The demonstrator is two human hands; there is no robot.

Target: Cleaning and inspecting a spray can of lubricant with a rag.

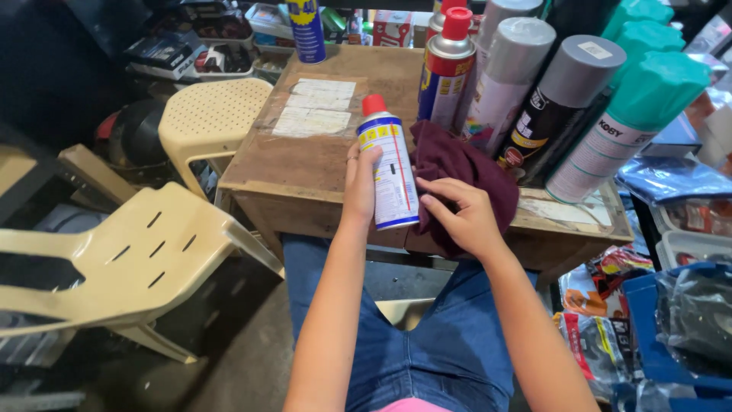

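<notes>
My left hand grips a blue, yellow and white spray can with a red cap, holding it upright above the front edge of a wooden table. My right hand holds a dark maroon cloth against the can's right side. The cloth drapes over the table's front edge and hides part of my right palm.
Several spray cans with red, grey and teal caps lean together at the table's back right. A cream plastic stool and cream plastic chair stand to the left. Packaged goods fill the right side. My knees in blue jeans are below.
</notes>
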